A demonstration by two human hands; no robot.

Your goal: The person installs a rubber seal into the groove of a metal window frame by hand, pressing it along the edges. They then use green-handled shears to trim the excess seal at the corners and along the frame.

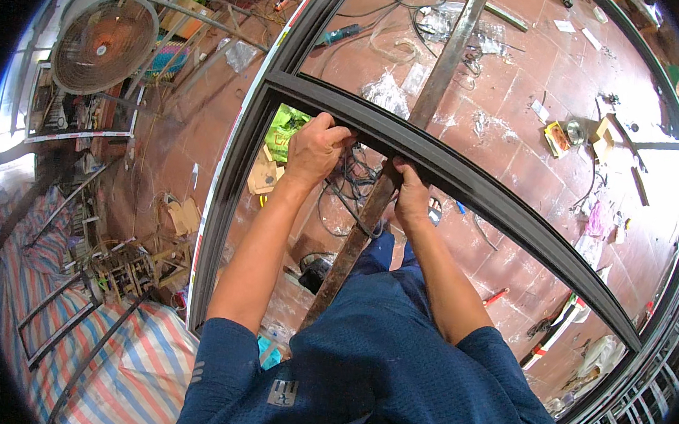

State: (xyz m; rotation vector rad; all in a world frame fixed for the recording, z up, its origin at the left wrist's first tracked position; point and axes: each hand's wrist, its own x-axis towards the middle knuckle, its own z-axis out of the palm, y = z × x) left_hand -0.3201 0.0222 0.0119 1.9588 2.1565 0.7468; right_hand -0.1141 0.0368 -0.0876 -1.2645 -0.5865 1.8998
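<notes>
A large dark metal frame lies across in front of me, with a grooved crossbar running through it from upper left to lower right. My left hand is closed at the crossbar's near edge, close to the left corner. Its fingers are curled and their tips are partly hidden. My right hand grips the same edge farther right, thumb up against the bar and other fingers mostly out of sight. Beneath the crossbar, between my hands, passes a long brown metal beam, reaching back toward my body.
Tangled black cables and a green bag lie below the frame. A teal power tool rests on the tiled floor. Leftward are a round fan and a striped tarp. Metal bars stand lower right.
</notes>
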